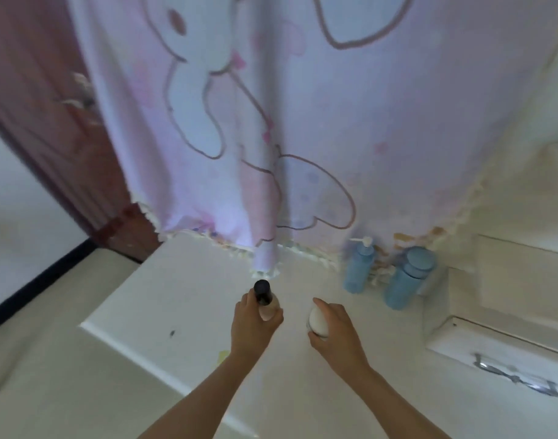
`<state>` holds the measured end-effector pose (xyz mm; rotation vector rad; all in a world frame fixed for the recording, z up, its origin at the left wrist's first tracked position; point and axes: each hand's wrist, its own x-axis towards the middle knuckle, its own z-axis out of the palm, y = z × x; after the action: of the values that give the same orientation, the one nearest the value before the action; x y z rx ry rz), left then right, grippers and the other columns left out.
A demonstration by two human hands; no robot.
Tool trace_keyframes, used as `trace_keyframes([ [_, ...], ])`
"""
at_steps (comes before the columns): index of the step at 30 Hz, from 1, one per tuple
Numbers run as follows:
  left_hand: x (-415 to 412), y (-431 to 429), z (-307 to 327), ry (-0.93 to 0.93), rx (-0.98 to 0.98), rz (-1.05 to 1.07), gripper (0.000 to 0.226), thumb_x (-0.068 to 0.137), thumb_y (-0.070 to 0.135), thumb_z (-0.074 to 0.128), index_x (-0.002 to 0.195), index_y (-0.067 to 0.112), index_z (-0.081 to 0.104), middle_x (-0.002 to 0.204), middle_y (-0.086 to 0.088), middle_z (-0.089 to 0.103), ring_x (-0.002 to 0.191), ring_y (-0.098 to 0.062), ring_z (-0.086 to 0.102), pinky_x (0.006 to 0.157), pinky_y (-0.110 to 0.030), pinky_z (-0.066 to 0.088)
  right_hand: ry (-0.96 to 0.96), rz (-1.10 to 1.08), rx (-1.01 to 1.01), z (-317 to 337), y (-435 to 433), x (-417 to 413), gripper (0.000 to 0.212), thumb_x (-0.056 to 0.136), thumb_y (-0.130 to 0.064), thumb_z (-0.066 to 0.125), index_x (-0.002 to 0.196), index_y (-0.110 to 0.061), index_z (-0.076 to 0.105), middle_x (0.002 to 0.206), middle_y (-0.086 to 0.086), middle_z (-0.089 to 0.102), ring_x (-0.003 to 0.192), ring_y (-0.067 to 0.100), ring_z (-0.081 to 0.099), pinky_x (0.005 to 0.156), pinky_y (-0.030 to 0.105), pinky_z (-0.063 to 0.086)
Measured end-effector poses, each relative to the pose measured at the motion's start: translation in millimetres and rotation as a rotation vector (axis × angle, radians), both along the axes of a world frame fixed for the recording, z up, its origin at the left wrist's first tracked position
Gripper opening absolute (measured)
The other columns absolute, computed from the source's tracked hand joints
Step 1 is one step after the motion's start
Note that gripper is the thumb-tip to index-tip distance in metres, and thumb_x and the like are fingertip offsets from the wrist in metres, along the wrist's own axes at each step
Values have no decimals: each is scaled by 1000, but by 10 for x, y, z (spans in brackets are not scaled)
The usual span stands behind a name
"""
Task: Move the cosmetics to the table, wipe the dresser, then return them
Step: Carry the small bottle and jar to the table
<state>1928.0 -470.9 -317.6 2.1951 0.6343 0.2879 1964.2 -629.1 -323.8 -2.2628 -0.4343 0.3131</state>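
Observation:
My left hand (252, 327) grips a pale pink bottle with a black cap (265, 297), held upright over the white dresser top (163, 299). My right hand (336, 331) grips a white jar (317, 321) beside it, just above the surface. At the back right stand a blue pump bottle (358, 267) and a blue bottle with a wide cap (407, 277), both upright against the curtain.
A pink cartoon curtain (303, 122) hangs behind the dresser down to its top. A raised white drawer unit with a metal handle (505, 378) sits at the right. The dresser's left front edge (119, 343) drops to the floor. A small dark speck (172, 333) marks the top.

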Motion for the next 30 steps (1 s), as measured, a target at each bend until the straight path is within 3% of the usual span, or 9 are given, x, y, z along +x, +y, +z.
trace_keyframes([
  [3, -472, 498, 227, -33, -35, 51, 23, 75, 19, 68, 90, 15, 52, 88, -4, 57, 79, -20, 56, 71, -36, 49, -29, 120, 25, 193, 575, -187, 59, 83, -14, 59, 135, -25, 35, 126, -2, 39, 115, 15, 41, 87, 18, 37],
  [5, -893, 862, 425, -45, -36, 93, 27, 78, 15, 66, 82, 30, 44, 83, 3, 55, 69, -12, 52, 64, -22, 46, -57, 217, 35, 324, 1019, -395, 59, 82, -14, 59, 135, -26, 35, 126, -2, 38, 116, 15, 40, 84, 18, 38],
  [8, -1672, 1435, 631, -32, 34, 236, 34, 78, 3, 58, 66, 24, 34, 59, 2, 40, 46, -16, 32, 44, -17, 33, -108, 400, 74, 512, 1719, -838, 60, 80, -13, 62, 133, -24, 37, 122, -1, 42, 115, 16, 43, 88, 18, 37],
  [10, -2221, 1741, 687, -9, 74, 309, 26, 79, 9, 57, 69, 22, 36, 61, 3, 44, 53, -14, 41, 49, -20, 34, -141, 545, 100, 626, 2174, -1213, 61, 79, -13, 64, 133, -23, 38, 115, -3, 42, 113, 16, 44, 89, 17, 34],
  [13, -2974, 2076, 773, -144, 6, 559, 16, 79, 13, 60, 82, 16, 45, 73, -2, 55, 68, -19, 53, 60, -26, 43, -204, 745, 128, 791, 2796, -1823, 60, 79, -13, 66, 132, -20, 40, 110, -3, 41, 111, 18, 48, 83, 15, 32],
  [19, -4336, 2455, 875, -282, -6, 819, 23, 78, 12, 66, 94, 11, 49, 85, -3, 59, 76, -15, 56, 65, -21, 45, -302, 1067, 172, 1012, 3663, -3003, 63, 78, -17, 68, 134, -20, 39, 122, 2, 45, 114, 16, 46, 82, 8, 26],
  [25, -5199, 2581, 938, -327, 41, 1016, 29, 77, 10, 66, 78, 26, 41, 75, 5, 49, 68, -11, 49, 60, -19, 38, -327, 1332, 233, 1174, 4096, -3789, 62, 79, -15, 67, 134, -21, 39, 114, -3, 42, 111, 14, 43, 83, 6, 24],
  [30, -5508, 2733, 998, -345, 76, 1119, 31, 77, 8, 65, 73, 24, 39, 73, 2, 47, 65, -12, 45, 57, -19, 36, -334, 1419, 286, 1230, 4436, -4072, 61, 78, -14, 68, 132, -20, 41, 115, -1, 45, 112, 14, 44, 85, 10, 26],
])
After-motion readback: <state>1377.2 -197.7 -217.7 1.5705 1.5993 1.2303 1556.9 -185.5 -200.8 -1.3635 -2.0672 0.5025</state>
